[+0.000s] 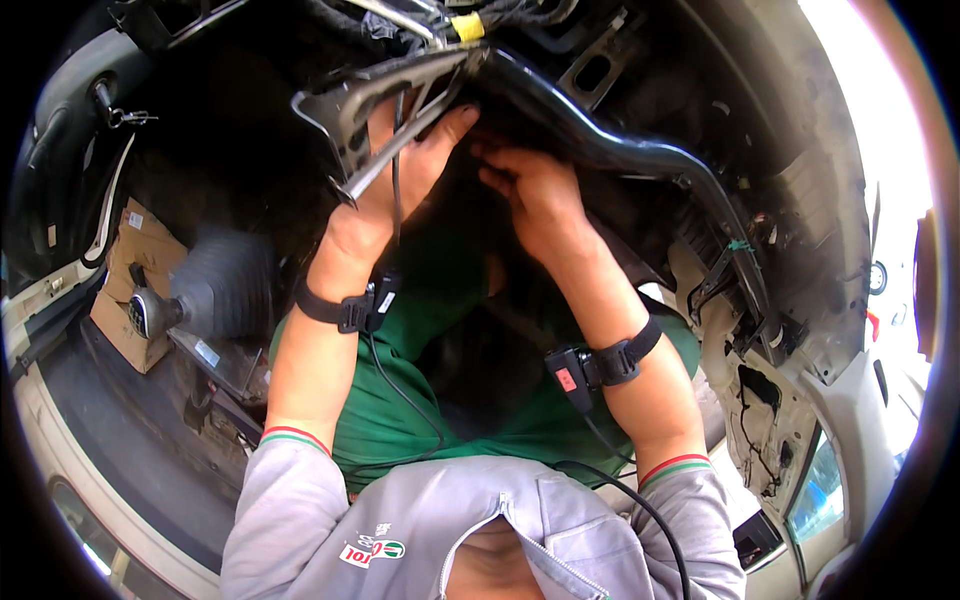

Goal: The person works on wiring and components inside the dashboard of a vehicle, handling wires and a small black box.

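My left hand (430, 155) reaches up behind a grey metal bracket (352, 120) with cut-out openings. Its thumb points up and right, while the bracket and shadow hide most of the other fingers. A thin black cable (397, 190) hangs in front of that hand. Just to the right, my right hand (540, 190) is raised below a curved black metal tube (610, 148). Its fingers are bent inward toward the left hand, and whatever lies within them is lost in the dark. The two hands are close together but apart.
A stripped car interior surrounds me. Wiring with yellow tape (467, 27) hangs above the bracket. To the left are a gear lever (152, 312), its grey boot (228, 285) and a cardboard box (140, 240). An opened door panel (765, 420) stands at the right.
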Demonstrator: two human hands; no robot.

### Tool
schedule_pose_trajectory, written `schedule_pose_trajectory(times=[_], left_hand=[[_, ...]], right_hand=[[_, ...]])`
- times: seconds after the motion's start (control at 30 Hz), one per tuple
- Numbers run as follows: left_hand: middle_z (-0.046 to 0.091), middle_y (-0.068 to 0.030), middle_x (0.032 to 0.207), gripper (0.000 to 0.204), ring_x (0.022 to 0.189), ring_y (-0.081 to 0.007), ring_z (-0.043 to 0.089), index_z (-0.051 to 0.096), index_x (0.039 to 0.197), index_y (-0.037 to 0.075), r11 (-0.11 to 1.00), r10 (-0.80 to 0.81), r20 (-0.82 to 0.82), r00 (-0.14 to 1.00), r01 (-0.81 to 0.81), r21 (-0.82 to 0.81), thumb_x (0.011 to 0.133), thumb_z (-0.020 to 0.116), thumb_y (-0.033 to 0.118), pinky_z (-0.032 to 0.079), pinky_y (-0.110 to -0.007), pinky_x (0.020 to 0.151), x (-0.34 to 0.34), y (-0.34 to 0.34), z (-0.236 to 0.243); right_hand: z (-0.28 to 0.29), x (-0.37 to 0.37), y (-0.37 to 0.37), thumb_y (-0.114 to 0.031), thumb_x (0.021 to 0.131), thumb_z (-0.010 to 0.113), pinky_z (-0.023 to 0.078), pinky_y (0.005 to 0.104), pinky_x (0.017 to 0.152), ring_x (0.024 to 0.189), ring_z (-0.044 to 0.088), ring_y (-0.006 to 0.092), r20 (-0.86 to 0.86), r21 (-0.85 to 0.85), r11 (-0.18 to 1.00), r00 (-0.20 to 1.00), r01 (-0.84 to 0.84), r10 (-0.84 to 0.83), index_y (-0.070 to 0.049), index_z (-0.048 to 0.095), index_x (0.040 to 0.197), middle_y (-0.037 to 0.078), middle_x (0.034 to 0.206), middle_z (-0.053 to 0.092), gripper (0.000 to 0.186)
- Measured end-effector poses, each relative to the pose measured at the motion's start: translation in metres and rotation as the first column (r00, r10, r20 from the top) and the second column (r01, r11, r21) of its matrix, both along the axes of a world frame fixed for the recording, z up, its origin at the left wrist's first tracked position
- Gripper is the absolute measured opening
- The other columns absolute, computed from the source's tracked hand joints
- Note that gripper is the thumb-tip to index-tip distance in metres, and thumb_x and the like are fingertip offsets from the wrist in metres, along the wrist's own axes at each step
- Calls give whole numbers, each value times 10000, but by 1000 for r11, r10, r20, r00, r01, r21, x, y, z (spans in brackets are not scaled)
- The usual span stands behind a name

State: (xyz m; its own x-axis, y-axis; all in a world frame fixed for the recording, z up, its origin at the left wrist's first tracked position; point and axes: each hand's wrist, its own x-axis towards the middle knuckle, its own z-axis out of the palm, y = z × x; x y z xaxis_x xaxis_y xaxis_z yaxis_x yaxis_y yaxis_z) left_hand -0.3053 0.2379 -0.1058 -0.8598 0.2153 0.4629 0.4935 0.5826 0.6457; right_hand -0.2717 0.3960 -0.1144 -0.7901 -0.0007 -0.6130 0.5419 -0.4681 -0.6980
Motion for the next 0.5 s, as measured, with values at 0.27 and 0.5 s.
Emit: schedule_pose_trajectory(times=[0.27,0.5], left_hand=[[709,-142,829,200,687,-287,659,684,1023,0,982,86,-24,996,-88,-167,906,723,158,510,-350,642,-2,-11,-7],[699,-92,804,185,682,-168,622,689,1038,-11,999,7,26,1000,-6,-43,904,719,113,489,-307,643,2,-4,2]], right_hand=[[1,-3,-5,-3,840,629,486,310,809,986,650,170,4,-4,999,999,-45,45,-46,701,1108,59,1124,722,281],[0,-3,-3,-22,827,654,490,298,797,978,649,157,28,31,998,998,-55,54,-54,720,1066,43,1085,735,250]])
